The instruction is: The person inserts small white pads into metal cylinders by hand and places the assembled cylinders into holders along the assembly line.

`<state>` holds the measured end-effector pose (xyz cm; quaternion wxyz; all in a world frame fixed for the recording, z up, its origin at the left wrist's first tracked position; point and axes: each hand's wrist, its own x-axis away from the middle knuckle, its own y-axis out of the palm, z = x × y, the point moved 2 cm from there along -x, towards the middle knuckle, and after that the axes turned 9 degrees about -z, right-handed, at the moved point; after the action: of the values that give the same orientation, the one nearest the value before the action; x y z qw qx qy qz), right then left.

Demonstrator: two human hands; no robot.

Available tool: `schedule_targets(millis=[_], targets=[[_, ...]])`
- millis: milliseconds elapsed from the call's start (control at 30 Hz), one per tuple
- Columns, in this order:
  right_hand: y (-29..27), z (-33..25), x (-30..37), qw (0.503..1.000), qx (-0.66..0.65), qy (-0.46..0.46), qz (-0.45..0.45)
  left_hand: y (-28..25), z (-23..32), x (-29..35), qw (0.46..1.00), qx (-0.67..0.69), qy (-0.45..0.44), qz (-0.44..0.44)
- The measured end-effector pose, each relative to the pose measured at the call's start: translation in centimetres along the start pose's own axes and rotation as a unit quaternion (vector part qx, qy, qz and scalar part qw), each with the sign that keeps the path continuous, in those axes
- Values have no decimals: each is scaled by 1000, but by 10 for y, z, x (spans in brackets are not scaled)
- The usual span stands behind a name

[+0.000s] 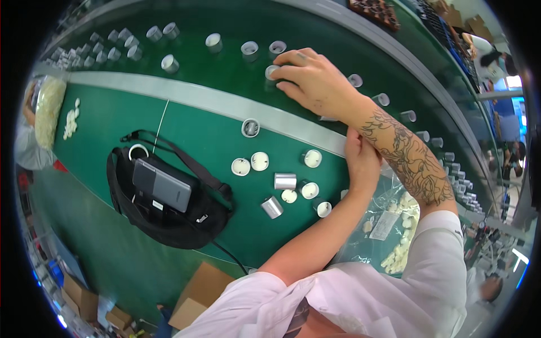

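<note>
My right hand (315,79) reaches across the green belt. Its thumb and fingers pinch a small silver cylindrical cup (271,72) near the belt's middle. My left hand (363,160) is beneath my tattooed right forearm, by the near rail; its fingers are mostly hidden. Close to my left forearm on the green table lie several silver cups with white inserts, one (311,158) with its opening up. Two silver cylinders (284,181) lie on their sides there. A loose round white insert (289,196) sits beside them. Another cup (251,128) with a dark grey inside stands against the rail.
Rows of silver cups (170,63) stand along the belt. A black bag (169,225) with a grey device (162,185) lies on the table. A clear plastic bag of white pieces (403,242) is under my right arm. Another person sits by a filled bag (51,112) at far left.
</note>
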<state>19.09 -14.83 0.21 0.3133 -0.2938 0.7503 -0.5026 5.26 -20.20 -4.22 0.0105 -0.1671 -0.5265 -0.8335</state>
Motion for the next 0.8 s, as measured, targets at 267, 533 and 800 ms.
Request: schedule_targets(millis=[267, 533, 800], targets=[[-93, -51, 122, 873, -264, 241, 332, 10, 0, 25, 981, -38, 172, -76], [-42, -107, 228, 406, -813, 180, 378, 41, 25, 63, 817, -465, 237, -245], [-22, -124, 256, 299, -837, -47, 456, 64, 5, 126, 464, -785, 260, -319]])
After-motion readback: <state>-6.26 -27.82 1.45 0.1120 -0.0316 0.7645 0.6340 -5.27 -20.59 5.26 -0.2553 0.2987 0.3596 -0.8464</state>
